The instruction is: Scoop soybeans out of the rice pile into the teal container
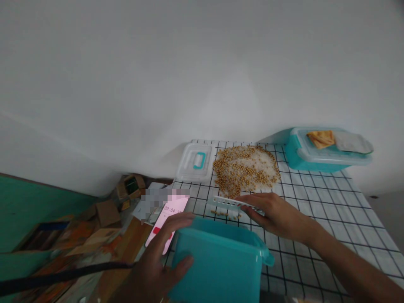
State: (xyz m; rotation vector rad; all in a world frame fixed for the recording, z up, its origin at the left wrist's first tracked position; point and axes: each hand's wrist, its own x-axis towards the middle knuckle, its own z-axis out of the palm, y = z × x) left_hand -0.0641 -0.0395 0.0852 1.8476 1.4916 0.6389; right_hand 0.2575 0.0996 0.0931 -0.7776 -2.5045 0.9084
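My left hand (164, 256) grips the left side of a teal plastic box (217, 263), thumb on its near wall and fingers at its rim. The box is lidless and its inside is mostly hidden. My right hand (271, 212) is closed on a flat white plastic piece with a row of holes (225, 203), held just beyond the box's far rim. Under that piece lie a few loose tan beans (221, 214). Farther back spreads a pile of tan beans mixed with white grains (246, 168), resembling soybeans and rice.
A clear lid with a teal handle (194, 162) lies left of the pile. At the back right, a lidded teal box (315, 158) carries folded cloths (337, 141). A phone showing a timer (172, 210) lies at the checked tablecloth's left edge, beside cardboard boxes (107, 214).
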